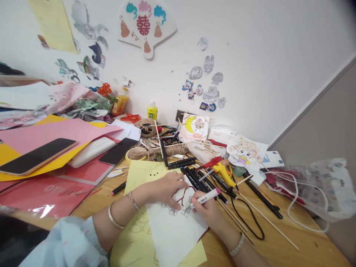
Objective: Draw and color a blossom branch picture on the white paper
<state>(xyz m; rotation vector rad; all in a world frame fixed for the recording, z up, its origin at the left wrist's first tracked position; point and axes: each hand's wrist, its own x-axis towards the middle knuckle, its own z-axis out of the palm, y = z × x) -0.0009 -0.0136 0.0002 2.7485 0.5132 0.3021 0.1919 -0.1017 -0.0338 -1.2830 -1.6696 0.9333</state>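
Between the fingers of my right hand (204, 209) is a white marker (206, 197) with a pink end, its tip down at the drawing. A white sheet of paper (169, 237) carries outlined flowers and a dark red branch line. Spread flat across the top of this sheet, my left hand (168, 189) presses it down, fingers apart. Beneath it lies a yellow sheet (130, 231) with pencil sketches. Several black markers (194, 180) lie just beyond my right hand. The marker's tip is partly hidden by my fingers.
A yellow glue gun (224, 173) with a black cord and wooden sticks (267, 220) lie to the right. Phones (37, 155) and coloured papers (55, 133) cover the left. Twine (148, 128), a bottle (152, 110) and a plastic bag (330, 189) stand further back.
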